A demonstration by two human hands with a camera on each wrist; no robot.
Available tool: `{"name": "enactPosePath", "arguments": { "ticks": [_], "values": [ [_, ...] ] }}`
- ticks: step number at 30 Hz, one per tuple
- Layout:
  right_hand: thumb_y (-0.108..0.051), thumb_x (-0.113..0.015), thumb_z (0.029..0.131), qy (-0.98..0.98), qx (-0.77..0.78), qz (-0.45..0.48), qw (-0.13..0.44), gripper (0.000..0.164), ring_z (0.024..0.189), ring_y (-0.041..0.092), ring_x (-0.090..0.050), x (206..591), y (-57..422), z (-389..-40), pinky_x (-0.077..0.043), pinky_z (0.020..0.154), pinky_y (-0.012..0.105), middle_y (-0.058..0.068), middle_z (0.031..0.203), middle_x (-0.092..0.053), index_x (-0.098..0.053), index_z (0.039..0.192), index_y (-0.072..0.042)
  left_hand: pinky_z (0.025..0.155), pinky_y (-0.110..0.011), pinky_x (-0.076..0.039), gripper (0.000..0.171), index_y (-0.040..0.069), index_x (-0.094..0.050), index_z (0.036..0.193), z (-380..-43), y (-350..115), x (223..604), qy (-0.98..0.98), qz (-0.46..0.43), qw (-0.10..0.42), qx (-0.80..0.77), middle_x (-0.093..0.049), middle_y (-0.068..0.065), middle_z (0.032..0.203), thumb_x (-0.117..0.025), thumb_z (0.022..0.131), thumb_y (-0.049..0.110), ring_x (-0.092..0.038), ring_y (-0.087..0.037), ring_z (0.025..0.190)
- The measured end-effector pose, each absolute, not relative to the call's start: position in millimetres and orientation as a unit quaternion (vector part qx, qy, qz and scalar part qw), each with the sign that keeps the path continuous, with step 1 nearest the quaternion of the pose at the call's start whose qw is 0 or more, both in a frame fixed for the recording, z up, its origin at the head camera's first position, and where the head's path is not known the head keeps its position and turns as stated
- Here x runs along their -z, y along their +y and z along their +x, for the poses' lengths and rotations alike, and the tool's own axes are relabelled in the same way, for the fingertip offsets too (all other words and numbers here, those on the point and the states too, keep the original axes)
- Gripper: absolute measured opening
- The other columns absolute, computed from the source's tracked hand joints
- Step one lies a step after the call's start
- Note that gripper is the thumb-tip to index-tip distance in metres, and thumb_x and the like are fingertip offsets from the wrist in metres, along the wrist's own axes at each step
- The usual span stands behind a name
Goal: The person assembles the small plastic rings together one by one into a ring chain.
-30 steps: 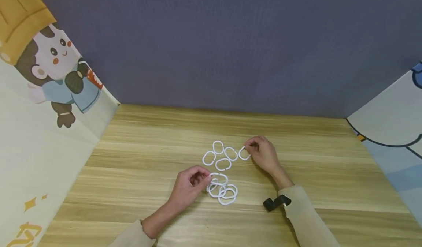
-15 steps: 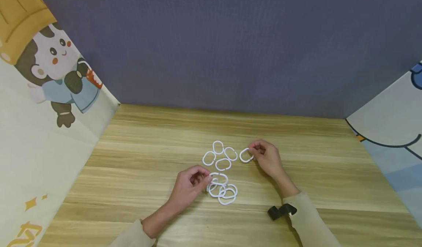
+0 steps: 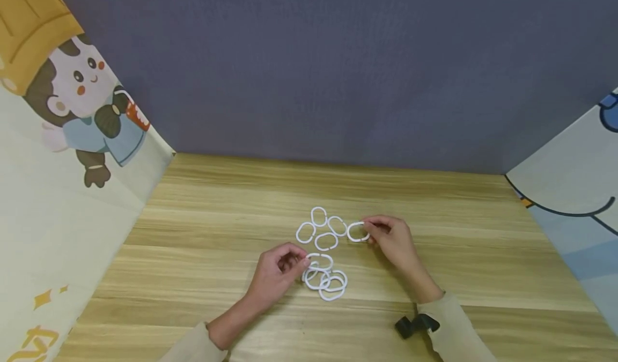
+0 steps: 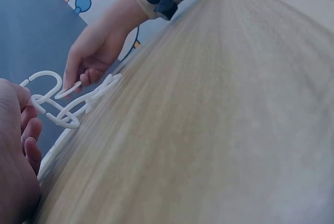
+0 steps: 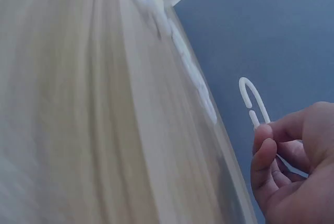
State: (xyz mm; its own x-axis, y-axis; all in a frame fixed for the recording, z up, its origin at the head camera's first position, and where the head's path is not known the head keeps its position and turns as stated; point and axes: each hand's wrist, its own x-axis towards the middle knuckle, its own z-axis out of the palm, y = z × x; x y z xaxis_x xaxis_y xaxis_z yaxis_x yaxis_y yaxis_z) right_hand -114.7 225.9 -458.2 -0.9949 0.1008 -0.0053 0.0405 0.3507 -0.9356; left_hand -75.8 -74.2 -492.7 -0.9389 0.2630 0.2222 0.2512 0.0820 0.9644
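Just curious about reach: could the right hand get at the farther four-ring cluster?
Probably yes: nothing covers the cluster beside the right hand, though the ring it pinches may hinder.

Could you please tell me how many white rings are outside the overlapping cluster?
5: a held ring in the right hand and, on the table, a far ring, left ring, near ring and right ring. The cluster may hide others.

The place looked booth-like, its room type unclear: a wood-grain table had a plain dark panel behind it and cartoon-printed panels to its left and right.
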Motion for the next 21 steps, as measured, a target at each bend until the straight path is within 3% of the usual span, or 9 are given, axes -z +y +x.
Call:
{"name": "enactPosePath", "arguments": {
  "ticks": [9,21],
  "values": [
    [-0.003,-0.071,0.106,-0.778,-0.622,-0.084,-0.010,0.021,0.069,0.016,-0.072,447.2,215.1,-96.6,-0.063,0.063,0.027,0.011,0.083,-0.076,-0.072,0.117,0.015,0.058,-0.018,-0.047,0.009,-0.003,-0.077,0.101,-75.9,-74.0,493.2,0.735,0.180,0.002,-0.654,-0.070,-0.005,0.080,-0.083,0.097,0.003,-0.056,-0.005,0.067],
    [-0.006,-0.075,0.104,-0.765,-0.635,-0.100,-0.042,0.023,0.073,0.013,-0.066,434.4,201.4,-82.6,-0.056,0.059,0.022,0.007,0.085,-0.073,-0.072,0.118,0.011,0.059,-0.018,-0.046,0.009,-0.002,-0.077,0.100,-76.0,-74.0,493.0,0.736,0.180,0.005,-0.653,-0.069,-0.004,0.080,-0.083,0.096,0.004,-0.056,-0.005,0.067]
  ]
}}
